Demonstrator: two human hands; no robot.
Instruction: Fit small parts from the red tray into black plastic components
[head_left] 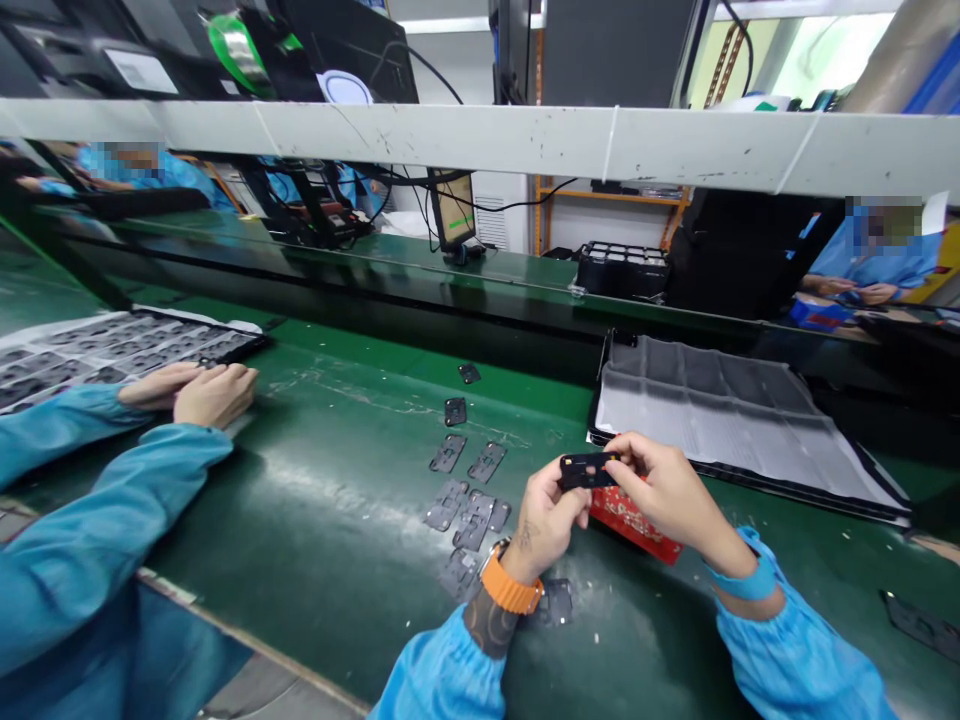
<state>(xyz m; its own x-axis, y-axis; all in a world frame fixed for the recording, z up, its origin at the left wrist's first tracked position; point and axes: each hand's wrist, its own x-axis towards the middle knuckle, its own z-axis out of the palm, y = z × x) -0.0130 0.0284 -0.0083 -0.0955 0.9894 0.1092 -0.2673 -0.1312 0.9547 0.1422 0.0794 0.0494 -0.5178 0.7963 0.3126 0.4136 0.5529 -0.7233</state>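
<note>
Both my hands grip a small flat black part (589, 469) just above the green belt. My left hand (546, 525), with an orange watch band at the wrist, pinches its left end. My right hand (671, 492) pinches its right end from above. A red box (634, 525) lies right under my hands. Several flat grey parts (466, 500) are scattered on the belt to the left of my left hand, and one more (559, 600) lies near my left wrist.
A black tray with a grey-white sheet (739, 420) sits to the right. A co-worker's hands (195, 390) rest at the left by a tray of dark parts (112, 350). More people in blue sit beyond the belt (337, 470). A white beam (480, 140) crosses overhead.
</note>
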